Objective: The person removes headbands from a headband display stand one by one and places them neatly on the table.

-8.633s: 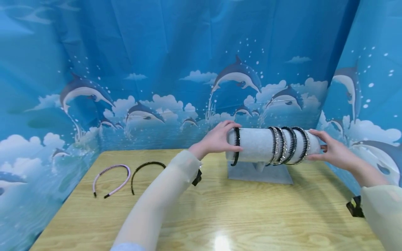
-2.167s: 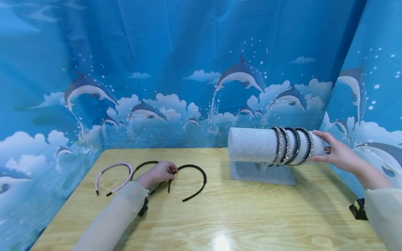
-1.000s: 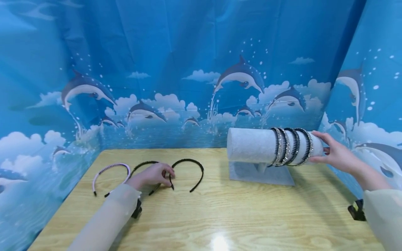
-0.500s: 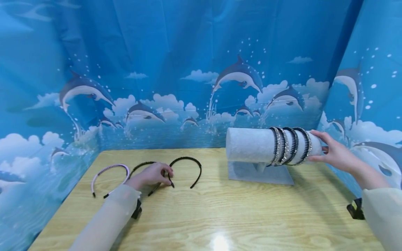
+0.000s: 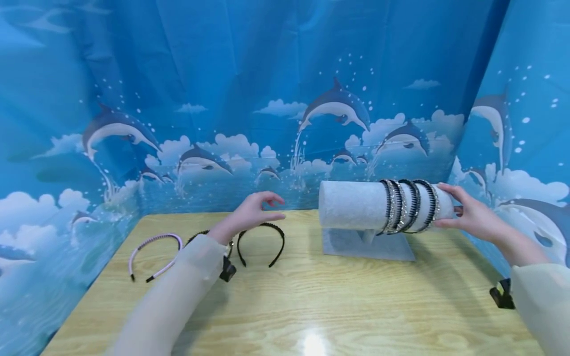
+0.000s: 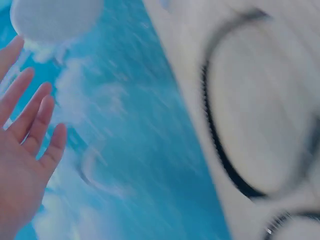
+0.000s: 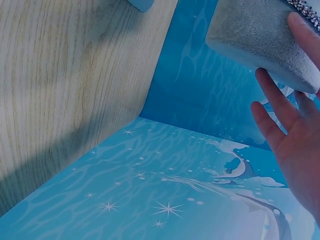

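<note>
My left hand is raised over the table with nothing in it, thumb and fingers spread apart. Below it lies a black headband, arch pointing away. In the left wrist view the same fingers are extended near the end of a grey padded roll. My right hand holds the right end of the headband display stand, thumb and fingers on opposite sides of its roll. Several dark headbands, some with sparkling stones, sit around the right half of that roll; one is a rhinestone headband.
At the table's left lie a pink headband and a dark headband partly hidden behind my left sleeve. The stand's flat base rests on the wooden table. A blue dolphin-print curtain closes off the back and sides.
The left hand took the black headband off the roll's left end, laid it on the table, straightened it, then let go and rose toward the right. The right hand stayed on the stand.
</note>
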`<act>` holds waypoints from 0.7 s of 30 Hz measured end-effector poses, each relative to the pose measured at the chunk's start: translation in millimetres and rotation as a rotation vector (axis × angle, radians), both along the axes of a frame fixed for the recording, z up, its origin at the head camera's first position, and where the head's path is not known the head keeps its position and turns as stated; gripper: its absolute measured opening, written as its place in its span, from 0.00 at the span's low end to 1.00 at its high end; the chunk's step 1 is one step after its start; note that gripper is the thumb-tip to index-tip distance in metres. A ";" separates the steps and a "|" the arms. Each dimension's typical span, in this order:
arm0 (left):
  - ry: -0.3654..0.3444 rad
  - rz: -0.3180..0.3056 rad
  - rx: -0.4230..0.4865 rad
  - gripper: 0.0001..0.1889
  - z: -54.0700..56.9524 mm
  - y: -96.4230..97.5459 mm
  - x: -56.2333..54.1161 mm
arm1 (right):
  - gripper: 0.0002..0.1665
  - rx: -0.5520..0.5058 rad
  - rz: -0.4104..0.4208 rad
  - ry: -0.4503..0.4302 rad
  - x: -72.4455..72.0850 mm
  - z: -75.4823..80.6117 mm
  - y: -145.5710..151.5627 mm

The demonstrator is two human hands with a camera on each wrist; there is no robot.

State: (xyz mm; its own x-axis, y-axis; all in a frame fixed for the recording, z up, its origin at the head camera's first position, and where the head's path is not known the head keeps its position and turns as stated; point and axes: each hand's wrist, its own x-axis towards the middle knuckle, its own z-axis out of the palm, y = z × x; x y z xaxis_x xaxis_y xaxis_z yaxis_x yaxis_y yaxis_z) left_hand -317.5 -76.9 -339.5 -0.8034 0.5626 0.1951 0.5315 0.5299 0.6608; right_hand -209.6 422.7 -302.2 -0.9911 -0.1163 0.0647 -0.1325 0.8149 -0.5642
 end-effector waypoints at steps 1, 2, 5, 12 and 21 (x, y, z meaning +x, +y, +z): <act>0.014 -0.006 0.020 0.21 6.9 10.2 0.4 | 0.62 0.003 0.000 -0.002 0.0 0.2 0.1; 0.030 -0.018 0.043 0.22 13.2 20.4 0.8 | 0.62 0.004 0.000 -0.002 -0.1 0.4 0.0; 0.067 -0.056 0.101 0.25 29.4 51.0 1.7 | 0.63 0.005 0.001 -0.002 -0.1 0.4 -0.1; 0.092 -0.124 0.083 0.28 54.8 120.3 5.6 | 0.62 0.014 0.005 -0.002 -0.3 0.6 -1.5; 0.112 -0.251 -0.024 0.39 64.9 187.1 17.3 | 0.61 0.009 0.010 0.001 0.5 0.1 0.2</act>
State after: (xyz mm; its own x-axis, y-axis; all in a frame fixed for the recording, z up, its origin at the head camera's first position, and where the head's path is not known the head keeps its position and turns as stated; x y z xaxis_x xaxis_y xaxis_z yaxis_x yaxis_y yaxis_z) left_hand -300.1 110.2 -274.6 -0.6123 0.7470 0.2590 0.7173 0.3872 0.5792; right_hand -209.2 422.8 -302.1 -0.9898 -0.1272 0.0643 -0.1413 0.8184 -0.5570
